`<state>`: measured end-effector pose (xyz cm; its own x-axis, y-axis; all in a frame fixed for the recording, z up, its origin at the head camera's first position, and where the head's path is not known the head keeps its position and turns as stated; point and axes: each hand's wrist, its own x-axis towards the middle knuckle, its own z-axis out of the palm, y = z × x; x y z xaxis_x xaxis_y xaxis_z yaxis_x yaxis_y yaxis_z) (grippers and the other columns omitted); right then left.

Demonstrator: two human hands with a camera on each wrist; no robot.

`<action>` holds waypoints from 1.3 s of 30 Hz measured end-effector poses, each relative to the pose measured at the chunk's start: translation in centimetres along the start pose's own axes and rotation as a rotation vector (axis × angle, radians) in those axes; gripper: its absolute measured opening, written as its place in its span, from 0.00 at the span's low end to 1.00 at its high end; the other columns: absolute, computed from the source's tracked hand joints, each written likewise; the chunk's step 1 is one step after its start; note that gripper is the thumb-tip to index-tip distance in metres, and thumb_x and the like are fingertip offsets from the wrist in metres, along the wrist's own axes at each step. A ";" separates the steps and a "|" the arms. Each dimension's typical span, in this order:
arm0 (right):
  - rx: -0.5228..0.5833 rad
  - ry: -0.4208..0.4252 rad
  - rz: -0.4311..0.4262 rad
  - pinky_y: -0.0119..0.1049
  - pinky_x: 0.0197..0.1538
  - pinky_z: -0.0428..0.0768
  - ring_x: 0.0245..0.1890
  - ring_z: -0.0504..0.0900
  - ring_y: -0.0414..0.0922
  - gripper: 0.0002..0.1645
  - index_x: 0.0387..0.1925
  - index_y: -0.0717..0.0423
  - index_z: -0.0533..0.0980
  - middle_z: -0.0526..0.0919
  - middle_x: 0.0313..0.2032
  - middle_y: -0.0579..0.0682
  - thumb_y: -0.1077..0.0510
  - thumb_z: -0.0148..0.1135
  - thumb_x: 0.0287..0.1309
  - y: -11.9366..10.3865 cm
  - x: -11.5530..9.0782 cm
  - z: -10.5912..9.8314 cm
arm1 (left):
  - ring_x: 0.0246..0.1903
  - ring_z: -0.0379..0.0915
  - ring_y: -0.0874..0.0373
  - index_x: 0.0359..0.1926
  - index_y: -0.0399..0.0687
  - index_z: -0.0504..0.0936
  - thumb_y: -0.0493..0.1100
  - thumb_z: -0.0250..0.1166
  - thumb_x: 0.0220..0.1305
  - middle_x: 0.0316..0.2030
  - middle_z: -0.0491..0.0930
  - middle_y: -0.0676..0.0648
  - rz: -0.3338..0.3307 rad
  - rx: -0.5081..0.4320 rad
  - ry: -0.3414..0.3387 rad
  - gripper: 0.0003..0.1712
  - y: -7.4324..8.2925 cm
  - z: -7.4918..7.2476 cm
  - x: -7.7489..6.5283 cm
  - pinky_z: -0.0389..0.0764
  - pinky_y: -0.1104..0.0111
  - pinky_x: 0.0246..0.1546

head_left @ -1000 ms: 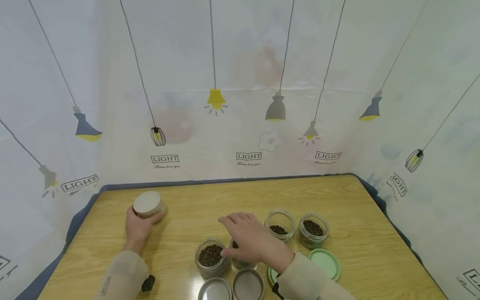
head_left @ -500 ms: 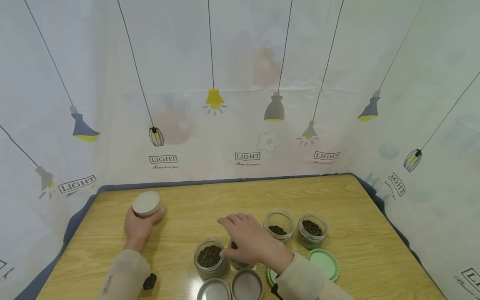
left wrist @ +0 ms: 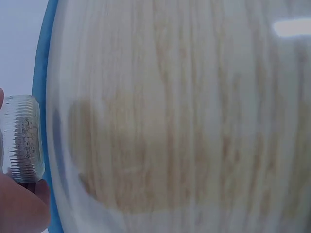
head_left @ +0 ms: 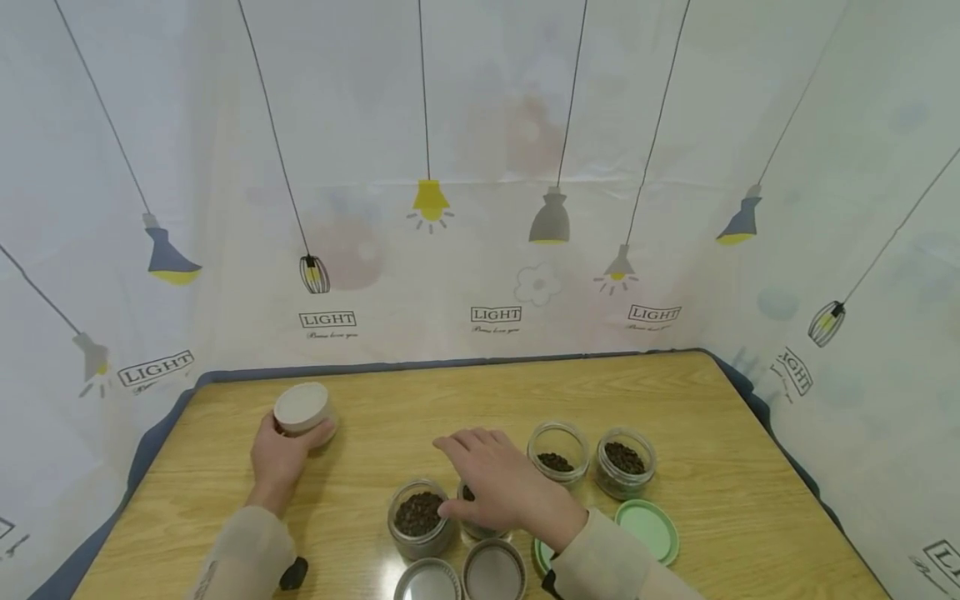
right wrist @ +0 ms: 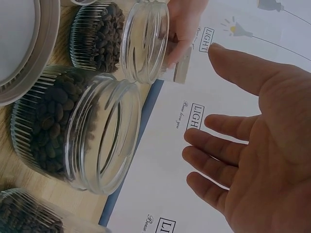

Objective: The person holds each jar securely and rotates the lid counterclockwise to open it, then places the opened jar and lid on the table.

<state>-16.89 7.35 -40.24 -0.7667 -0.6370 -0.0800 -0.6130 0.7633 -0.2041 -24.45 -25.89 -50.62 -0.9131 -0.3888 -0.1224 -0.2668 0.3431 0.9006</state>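
My left hand (head_left: 281, 458) grips a ribbed glass jar (left wrist: 23, 138) with a pale lid (head_left: 301, 406), at the table's far left. Dark contents show through its glass in the left wrist view. My right hand (head_left: 510, 483) hovers with loosely extended fingers over an uncapped jar of coffee beans (right wrist: 53, 121) and holds nothing. In the head view that hand covers most of this jar. Just left of it stands another open jar of coffee beans (head_left: 420, 521), near the right thumb's tip.
Two more open glass jars, one with few beans (head_left: 558, 458) and one fuller (head_left: 626, 462), stand to the right. Two beige-grey lids (head_left: 495, 575) lie at the near edge. One green lid (head_left: 648, 532) lies by the right sleeve, another partly under it. A printed curtain (head_left: 480, 250) surrounds the table.
My left hand and the lidded jar have shifted slightly to the right. The right hand and the open jars have stayed in place.
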 end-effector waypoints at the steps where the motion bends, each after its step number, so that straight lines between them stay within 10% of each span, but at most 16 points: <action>1: 0.001 0.002 -0.001 0.47 0.67 0.67 0.67 0.68 0.47 0.45 0.72 0.47 0.59 0.70 0.66 0.47 0.31 0.58 0.60 0.0 0.0 -0.1 | 0.70 0.56 0.41 0.75 0.45 0.50 0.60 0.76 0.47 0.71 0.60 0.38 0.010 -0.004 -0.003 0.64 0.2 0.0 -0.1 0.59 0.47 0.70; 23: -0.026 0.058 0.030 0.50 0.70 0.65 0.68 0.66 0.51 0.48 0.71 0.55 0.59 0.69 0.67 0.53 0.32 0.58 0.60 -0.5 0.0 -1.8 | 0.67 0.60 0.47 0.72 0.51 0.56 0.59 0.77 0.47 0.66 0.65 0.46 0.250 -0.032 -0.265 0.56 6.1 2.9 -6.2 0.62 0.46 0.67; 39: 0.089 0.263 0.237 0.55 0.64 0.71 0.64 0.71 0.56 0.55 0.71 0.55 0.61 0.72 0.63 0.57 0.20 0.46 0.57 -1.1 0.2 -2.7 | 0.60 0.70 0.50 0.67 0.48 0.62 0.48 0.79 0.47 0.60 0.73 0.46 0.400 -0.059 -0.417 0.49 7.9 5.9 -10.7 0.68 0.47 0.63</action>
<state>-16.86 6.67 -37.42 -0.9153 -0.3857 0.1157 -0.4025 0.8665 -0.2953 -18.66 -13.96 -44.67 -0.9869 0.1346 0.0894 0.1308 0.3408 0.9310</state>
